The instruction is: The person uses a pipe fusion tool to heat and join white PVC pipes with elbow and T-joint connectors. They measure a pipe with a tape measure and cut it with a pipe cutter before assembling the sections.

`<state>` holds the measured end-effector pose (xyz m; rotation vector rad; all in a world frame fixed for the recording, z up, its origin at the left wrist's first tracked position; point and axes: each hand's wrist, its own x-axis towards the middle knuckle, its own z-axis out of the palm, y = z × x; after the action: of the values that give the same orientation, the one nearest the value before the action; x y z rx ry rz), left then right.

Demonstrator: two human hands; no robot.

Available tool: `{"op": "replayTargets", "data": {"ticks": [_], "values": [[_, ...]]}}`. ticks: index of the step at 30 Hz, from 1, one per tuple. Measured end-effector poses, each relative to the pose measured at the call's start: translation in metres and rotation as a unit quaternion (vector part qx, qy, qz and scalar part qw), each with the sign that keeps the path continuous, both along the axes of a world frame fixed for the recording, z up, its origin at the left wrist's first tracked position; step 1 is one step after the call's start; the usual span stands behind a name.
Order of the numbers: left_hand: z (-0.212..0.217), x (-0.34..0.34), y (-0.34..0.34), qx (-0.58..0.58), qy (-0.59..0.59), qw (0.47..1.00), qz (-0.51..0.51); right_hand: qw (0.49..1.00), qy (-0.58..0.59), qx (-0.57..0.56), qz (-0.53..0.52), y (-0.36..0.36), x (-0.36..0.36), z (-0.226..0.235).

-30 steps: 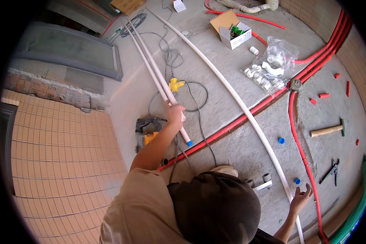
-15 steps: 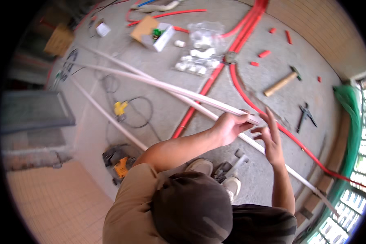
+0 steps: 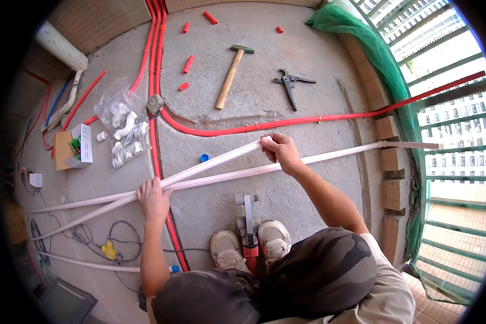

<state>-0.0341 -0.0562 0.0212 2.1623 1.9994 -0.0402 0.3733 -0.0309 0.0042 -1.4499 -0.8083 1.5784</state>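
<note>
I hold a long white plastic pipe [image 3: 210, 163] across my front, above a concrete floor. My left hand [image 3: 153, 198] grips it near its middle, and my right hand [image 3: 279, 152] pinches its right end. A second white pipe [image 3: 329, 157] lies just beneath and runs on to the brick ledge at the right. Between my two shoes [image 3: 229, 249] stands a pipe welding tool [image 3: 248, 227] with a red handle.
Red pipes [image 3: 155, 108] run along the floor and bend right toward the railing [image 3: 448, 135]. A hammer [image 3: 230, 75], pipe cutters [image 3: 289, 86], red pipe offcuts [image 3: 188, 63], a bag of white fittings [image 3: 125, 127], a cardboard box [image 3: 75, 146], cables and another white pipe [image 3: 92, 264] lie around.
The view has swung round toward the railing. My hands have moved apart along the white pipe: the right now holds its end and the left grips its middle.
</note>
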Motion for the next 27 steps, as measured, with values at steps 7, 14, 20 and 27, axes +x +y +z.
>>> {"op": "replayTargets", "data": {"ticks": [7, 14, 20, 27], "values": [[-0.02, 0.032, 0.034, -0.012, -0.059, 0.995, -0.079, 0.986, -0.028, 0.017, -0.164, -0.024, 0.031, -0.017], [-0.062, 0.041, 0.047, -0.062, -0.084, 0.989, -0.109, 0.956, -0.099, -0.009, -0.277, -0.057, 0.084, -0.028], [-0.071, 0.032, 0.034, 0.037, -0.075, 0.987, -0.137, 0.934, -0.251, 0.02, -0.254, -0.075, 0.074, -0.052], [-0.083, 0.036, 0.036, 0.096, -0.07, 0.98, -0.16, 0.924, -0.207, -0.014, -0.322, -0.081, 0.059, -0.066]]}}
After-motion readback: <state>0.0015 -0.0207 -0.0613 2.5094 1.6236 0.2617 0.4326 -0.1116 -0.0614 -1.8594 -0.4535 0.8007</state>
